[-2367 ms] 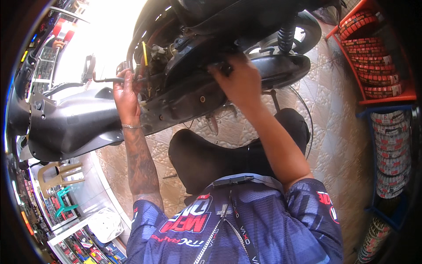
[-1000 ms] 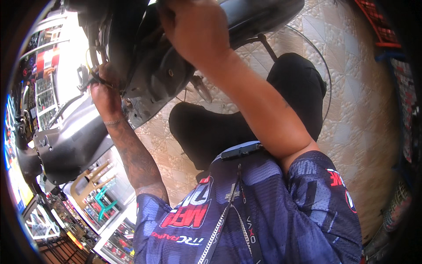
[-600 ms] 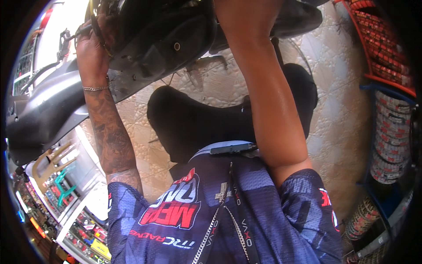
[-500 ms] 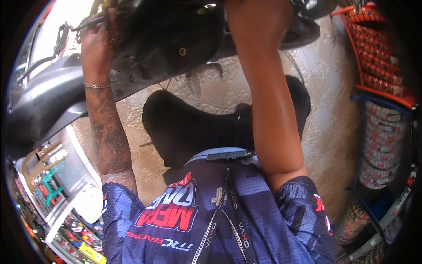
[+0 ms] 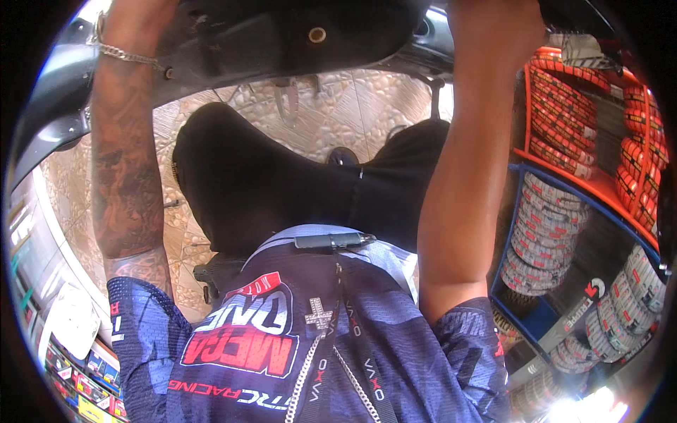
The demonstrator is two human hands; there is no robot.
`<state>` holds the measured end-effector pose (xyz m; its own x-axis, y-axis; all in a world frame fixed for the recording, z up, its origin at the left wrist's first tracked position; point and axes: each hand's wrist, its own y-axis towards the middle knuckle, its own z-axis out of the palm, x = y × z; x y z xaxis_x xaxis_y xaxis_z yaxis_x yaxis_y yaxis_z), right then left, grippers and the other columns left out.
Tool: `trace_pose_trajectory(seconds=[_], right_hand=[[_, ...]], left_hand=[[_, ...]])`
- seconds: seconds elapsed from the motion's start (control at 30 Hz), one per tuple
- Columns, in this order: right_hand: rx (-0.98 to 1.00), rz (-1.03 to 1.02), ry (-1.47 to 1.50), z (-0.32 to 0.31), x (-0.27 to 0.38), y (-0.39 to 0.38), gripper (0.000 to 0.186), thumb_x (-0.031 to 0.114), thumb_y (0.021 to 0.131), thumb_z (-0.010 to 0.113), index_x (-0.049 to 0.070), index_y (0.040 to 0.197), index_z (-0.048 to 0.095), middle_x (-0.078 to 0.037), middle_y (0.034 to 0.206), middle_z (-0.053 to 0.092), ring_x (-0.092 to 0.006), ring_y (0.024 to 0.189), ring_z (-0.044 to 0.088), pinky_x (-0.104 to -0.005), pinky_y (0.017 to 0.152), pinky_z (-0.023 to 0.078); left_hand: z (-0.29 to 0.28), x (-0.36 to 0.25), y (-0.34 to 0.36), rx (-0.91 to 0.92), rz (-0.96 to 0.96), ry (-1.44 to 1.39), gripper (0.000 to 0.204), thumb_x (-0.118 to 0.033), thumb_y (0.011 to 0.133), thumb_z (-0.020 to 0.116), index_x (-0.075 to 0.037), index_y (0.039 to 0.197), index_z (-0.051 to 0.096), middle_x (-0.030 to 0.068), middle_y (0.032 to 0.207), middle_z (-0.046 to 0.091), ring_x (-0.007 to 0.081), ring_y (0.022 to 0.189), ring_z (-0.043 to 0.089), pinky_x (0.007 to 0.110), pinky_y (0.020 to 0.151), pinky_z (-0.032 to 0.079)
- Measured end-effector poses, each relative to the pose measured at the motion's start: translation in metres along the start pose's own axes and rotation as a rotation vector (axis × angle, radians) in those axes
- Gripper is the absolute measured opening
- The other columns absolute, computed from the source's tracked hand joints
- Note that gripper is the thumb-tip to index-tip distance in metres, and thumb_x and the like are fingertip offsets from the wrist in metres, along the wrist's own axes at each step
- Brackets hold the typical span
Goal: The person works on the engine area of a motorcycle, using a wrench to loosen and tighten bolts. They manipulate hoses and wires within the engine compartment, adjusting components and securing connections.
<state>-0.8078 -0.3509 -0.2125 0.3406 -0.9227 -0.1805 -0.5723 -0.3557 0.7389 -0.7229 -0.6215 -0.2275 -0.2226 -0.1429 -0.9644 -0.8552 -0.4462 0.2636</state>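
Note:
Black body panels of what looks like a motorcycle point(image 5: 254, 53) span the top of the head view, with a round metal-rimmed hole or fastener point(image 5: 317, 34) in them. My left hand point(image 5: 144, 21) reaches up against the left part of this bodywork, a chain bracelet point(image 5: 127, 54) round its wrist. Its fingers lie beyond the top edge. Farther right, my right hand point(image 5: 501, 32) is raised by the right end of the panels. The top edge cuts off its fingers too, so whatever either hand touches is hidden.
Tyres in orange wrapping point(image 5: 564, 116) fill an orange rack on the right, above tyres in white wrapping point(image 5: 543, 236) in a blue-framed rack. My black-trousered legs point(image 5: 268, 169) are bent over the patterned tile floor point(image 5: 360, 92). A display case point(image 5: 77, 384) with small packages stands lower left.
My view has swung to the right, bringing more tyre racks into sight. Both hands now sit higher in the picture, and the left fingers, partly visible before, are out of sight.

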Motion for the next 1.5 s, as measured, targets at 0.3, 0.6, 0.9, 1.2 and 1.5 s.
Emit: trace_pose_trajectory(seconds=[0.3, 0.6, 0.9, 1.2, 1.5], right_hand=[[0.127, 0.34, 0.285, -0.012, 0.016, -0.002, 0.019, 0.019, 0.089, 0.067, 0.002, 0.092, 0.075, -0.022, 0.09, 0.071, -0.041, 0.085, 0.071, -0.0496, 0.079, 0.057], [0.009, 0.692, 0.626, -0.011, 0.028, 0.003, 0.022, 0.012, 0.096, 0.055, -0.002, 0.092, 0.072, -0.023, 0.099, 0.07, -0.0392, 0.082, 0.074, -0.0486, 0.074, 0.06], [0.068, 0.703, 0.639, -0.009, 0.021, 0.007, 0.021, 0.008, 0.095, 0.052, -0.001, 0.094, 0.071, -0.023, 0.094, 0.071, -0.0399, 0.083, 0.074, -0.0484, 0.073, 0.06], [-0.185, 0.694, 0.552, 0.004, 0.027, 0.012, 0.016, 0.005, 0.086, 0.058, 0.0, 0.08, 0.072, -0.022, 0.082, 0.072, -0.041, 0.08, 0.073, -0.0485, 0.071, 0.059], [0.01, 0.694, 0.482, -0.004, 0.021, 0.014, 0.018, 0.006, 0.086, 0.059, 0.0, 0.079, 0.075, -0.024, 0.082, 0.073, -0.0409, 0.078, 0.074, -0.0477, 0.072, 0.06]], left_hand=[[-0.04, 0.033, 0.038, 0.147, 0.03, 0.205, 0.041, -0.031, 0.106, 0.06, 0.001, 0.131, 0.065, 0.0019, 0.108, 0.07, 0.0091, 0.089, 0.058, 0.027, 0.081, 0.045], [-0.019, 0.006, 0.029, 0.081, -0.133, 0.055, 0.027, -0.019, 0.101, 0.071, -0.001, 0.121, 0.068, 0.0026, 0.101, 0.071, 0.0082, 0.084, 0.063, 0.022, 0.069, 0.047], [-0.033, 0.012, 0.034, 0.199, -0.133, -0.03, 0.025, -0.017, 0.1, 0.071, -0.001, 0.119, 0.068, 0.0038, 0.1, 0.071, 0.0087, 0.082, 0.063, 0.023, 0.069, 0.049], [-0.019, 0.008, 0.025, 0.138, -0.079, -0.01, 0.022, -0.023, 0.099, 0.074, -0.005, 0.11, 0.07, -0.0077, 0.079, 0.057, 0.0037, 0.067, 0.051, 0.023, 0.058, 0.035], [-0.023, 0.009, 0.03, 0.116, -0.131, -0.064, 0.024, -0.015, 0.1, 0.072, -0.003, 0.12, 0.066, -0.0007, 0.089, 0.065, 0.0059, 0.071, 0.055, 0.023, 0.061, 0.043]])
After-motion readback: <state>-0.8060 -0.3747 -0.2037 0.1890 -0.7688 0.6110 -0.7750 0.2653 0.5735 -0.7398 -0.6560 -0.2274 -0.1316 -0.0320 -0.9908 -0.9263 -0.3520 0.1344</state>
